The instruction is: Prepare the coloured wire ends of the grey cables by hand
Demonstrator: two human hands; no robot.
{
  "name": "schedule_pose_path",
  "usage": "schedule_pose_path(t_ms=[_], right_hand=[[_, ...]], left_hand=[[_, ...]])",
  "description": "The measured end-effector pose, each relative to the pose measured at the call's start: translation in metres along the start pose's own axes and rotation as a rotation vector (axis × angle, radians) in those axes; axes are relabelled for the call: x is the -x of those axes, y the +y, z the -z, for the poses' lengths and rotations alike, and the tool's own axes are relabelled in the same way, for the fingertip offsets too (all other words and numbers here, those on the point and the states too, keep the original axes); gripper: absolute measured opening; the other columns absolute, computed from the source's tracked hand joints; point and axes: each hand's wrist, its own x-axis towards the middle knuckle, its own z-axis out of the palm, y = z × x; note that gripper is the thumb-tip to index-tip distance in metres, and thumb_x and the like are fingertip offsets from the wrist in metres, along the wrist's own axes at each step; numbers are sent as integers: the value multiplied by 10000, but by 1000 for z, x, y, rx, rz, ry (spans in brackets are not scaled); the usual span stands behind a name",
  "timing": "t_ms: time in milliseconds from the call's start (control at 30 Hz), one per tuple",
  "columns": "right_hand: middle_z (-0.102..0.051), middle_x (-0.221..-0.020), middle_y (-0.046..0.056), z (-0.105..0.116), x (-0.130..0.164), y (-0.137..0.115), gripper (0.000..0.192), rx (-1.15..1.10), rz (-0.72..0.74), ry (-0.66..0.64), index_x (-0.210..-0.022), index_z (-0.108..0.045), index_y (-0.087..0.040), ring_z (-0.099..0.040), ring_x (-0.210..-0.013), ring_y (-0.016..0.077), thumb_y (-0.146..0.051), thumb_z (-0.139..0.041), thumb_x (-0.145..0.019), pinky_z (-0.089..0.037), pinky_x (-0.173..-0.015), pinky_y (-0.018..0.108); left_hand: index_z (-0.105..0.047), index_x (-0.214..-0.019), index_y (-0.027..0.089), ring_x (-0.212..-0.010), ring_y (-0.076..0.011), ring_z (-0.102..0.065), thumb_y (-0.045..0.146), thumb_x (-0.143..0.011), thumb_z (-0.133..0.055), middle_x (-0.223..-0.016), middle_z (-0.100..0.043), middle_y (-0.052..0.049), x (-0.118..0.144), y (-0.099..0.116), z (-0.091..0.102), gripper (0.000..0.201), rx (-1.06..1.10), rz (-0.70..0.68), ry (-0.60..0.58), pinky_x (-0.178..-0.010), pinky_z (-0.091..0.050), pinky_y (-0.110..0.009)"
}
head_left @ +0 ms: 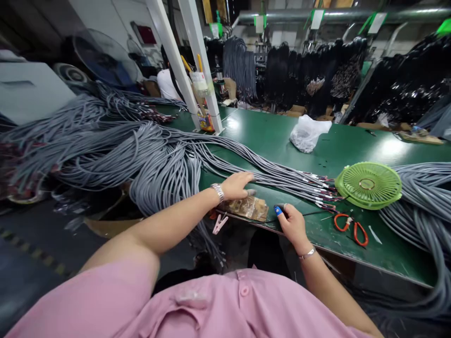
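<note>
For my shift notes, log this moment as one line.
left hand: on grey cable bundle | right hand: resting on green table, blue-taped finger | nearby: orange scissors, green fan

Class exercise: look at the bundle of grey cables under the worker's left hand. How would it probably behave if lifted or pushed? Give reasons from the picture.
The grey cables would probably flop: they already sag in curves over the green table edge. Lifted whole, the bundle looks heavy, being many long strands. Pushed, loose strands would likely fan apart rather than slide together, since the left hand rests on them where they spread.

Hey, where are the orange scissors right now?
The scissors lie flat on the green table, to the right of the right hand and just below the green fan grille, near the table's front edge.
</note>
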Motion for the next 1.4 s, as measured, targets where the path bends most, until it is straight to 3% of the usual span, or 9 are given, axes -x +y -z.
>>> schedule_pose_path(t_ms=[167,300,467,700,833,967,1133,1300,1400], right_hand=[[-606,-762,35,3,0,0,172,-59,16,-11,-859,-654,-259,-539,-716,204,-365,-523,-893,-394,-668,316],[-621,-801,34,6,1,-3,173,-28,16,-24,-907,-656,-237,-558,-750,192,-315,-502,-906,-401,-702,302],[-606,-772,21,10,4,-6,156,37,10,-48,-892,-647,-225,-546,-733,168,-283,-503,-907,-392,-689,273],[-586,-746,10,12,5,-9,151,74,30,-28,-822,-617,-222,-526,-718,157,-284,-510,-909,-364,-660,263],[-577,-728,11,11,5,-9,169,79,25,-25,-782,-609,-220,-521,-713,158,-285,-513,-905,-365,-660,262],[-588,-753,15,11,5,-9,147,65,28,-31,-858,-629,-226,-533,-734,161,-282,-503,-910,-380,-681,263],[-569,-733,10,10,3,-9,170,85,17,-31,-812,-610,-218,-528,-719,160,-294,-497,-913,-377,-666,265],[-597,-767,19,8,1,-6,191,70,20,-45,-879,-641,-215,-539,-722,168,-318,-484,-917,-390,-673,273],[-616,-799,27,6,1,-2,220,40,41,-46,-910,-645,-211,-553,-751,176,-356,-480,-920,-399,-688,279]], left_hand=[[-499,-1264,123,-1153,-306,-530,486,-712,-663,-1249,-571,-167,-66,-4,-34,680,-168,-40,-127,-995,-370,-407],[-537,-1187,139,-1043,-277,-589,617,-683,-629,-1158,-609,-148,-89,-10,-42,701,-170,50,-235,-906,-421,-345],[-572,-1078,145,-883,-269,-633,723,-676,-547,-1031,-647,-143,-87,-15,-44,705,-191,94,-322,-743,-455,-327],[-620,-951,197,-820,-264,-651,590,-764,-501,-868,-690,-95,-71,-9,-41,451,-346,31,-365,-709,-435,-330],[-633,-866,192,-895,-263,-635,515,-775,-501,-926,-671,-107,-67,-2,-37,361,-373,-50,-337,-752,-440,-333],[-624,-933,175,-854,-248,-638,463,-757,-523,-995,-649,-118,-66,1,-36,352,-336,-56,-343,-741,-449,-330],[-600,-1059,185,-808,-263,-654,426,-748,-538,-887,-695,-97,-71,5,-36,399,-338,0,-421,-685,-445,-330],[-633,-952,176,-807,-271,-656,358,-747,-549,-903,-706,-118,-70,11,-33,286,-353,10,-305,-654,-428,-339],[-631,-918,168,-783,-256,-645,276,-706,-592,-906,-700,-120,-71,13,-20,241,-304,-26,-96,-639,-416,-340]])
